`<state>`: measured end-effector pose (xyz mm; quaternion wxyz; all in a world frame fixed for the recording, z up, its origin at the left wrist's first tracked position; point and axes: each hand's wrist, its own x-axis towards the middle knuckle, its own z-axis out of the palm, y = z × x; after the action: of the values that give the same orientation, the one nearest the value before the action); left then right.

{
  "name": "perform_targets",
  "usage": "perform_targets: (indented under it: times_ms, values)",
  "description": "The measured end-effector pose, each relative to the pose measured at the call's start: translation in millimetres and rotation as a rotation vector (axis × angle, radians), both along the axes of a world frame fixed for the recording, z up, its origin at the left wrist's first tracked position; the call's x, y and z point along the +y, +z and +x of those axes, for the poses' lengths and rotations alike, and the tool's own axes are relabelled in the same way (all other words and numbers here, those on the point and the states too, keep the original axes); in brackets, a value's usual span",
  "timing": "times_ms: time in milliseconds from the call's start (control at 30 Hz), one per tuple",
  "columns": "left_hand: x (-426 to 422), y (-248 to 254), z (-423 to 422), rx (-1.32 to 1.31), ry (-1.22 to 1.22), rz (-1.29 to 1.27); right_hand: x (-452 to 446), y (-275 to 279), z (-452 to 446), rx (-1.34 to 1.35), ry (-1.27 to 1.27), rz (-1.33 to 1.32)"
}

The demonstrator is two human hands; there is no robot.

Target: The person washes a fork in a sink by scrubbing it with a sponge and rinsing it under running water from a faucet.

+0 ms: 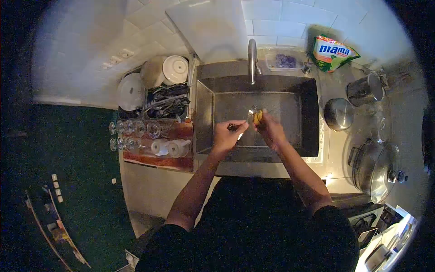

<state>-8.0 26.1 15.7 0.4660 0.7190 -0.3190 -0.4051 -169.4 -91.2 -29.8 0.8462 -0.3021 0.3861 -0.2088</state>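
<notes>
Over the sink, my left hand is closed on a small piece of cutlery. Its shiny end points up towards the right, and a pale bit shows below my fingers; I cannot make out whether it is a spoon, fork or knife. Beside it, my right hand is closed around a yellow sponge. The sponge is right by the shiny end, perhaps touching it. Above both hands stands the metal faucet, its spout over the basin.
Left of the sink, a dish rack holds a white bowl and cutlery. Stemmed glasses and white cups lie below it. At right are a metal bowl, a lidded pot and a soap pouch.
</notes>
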Motion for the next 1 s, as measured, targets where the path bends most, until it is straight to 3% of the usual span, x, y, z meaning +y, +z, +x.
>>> perform_targets:
  times_ms: [133,267,333,433,500,633,733,833,933,1000]
  values:
    - [1.0,0.0,0.4,-0.01,0.039,0.009,8.0,-0.5,7.4,0.211,-0.096,-0.27]
    - [2.5,-5.6,-0.1,-0.071,0.05,-0.003,16.9,4.8,11.9,0.159,-0.237,-0.672]
    - [2.2,-9.8,0.6,-0.102,0.037,0.016,18.5,18.1,13.4,0.192,-0.232,-0.974]
    - [0.8,12.6,-4.6,-0.102,-0.004,0.029,18.9,40.7,6.1,0.272,0.01,-1.327]
    - [0.9,19.5,-8.2,-0.116,-0.028,-0.007,15.3,28.5,8.5,0.193,-0.003,-1.181]
    - [2.4,8.5,-11.8,-0.132,-0.045,-0.07,-2.1,22.2,3.2,0.432,0.071,-1.328]
    - [0.0,14.6,-12.9,-0.08,-0.031,-0.062,-12.1,39.9,3.8,0.324,-0.122,-0.998]
    - [-2.2,11.0,-12.3,-0.052,0.01,-0.052,-27.8,3.9,6.4,0.38,-0.301,-1.018]
    - [-5.8,10.4,-13.0,-0.07,0.063,-0.044,-30.0,-12.9,3.5,0.043,-0.24,-0.408]
    - [-8.8,12.9,-15.1,-0.073,0.101,-0.066,-15.5,-2.1,1.8,-0.038,-0.132,-0.281]
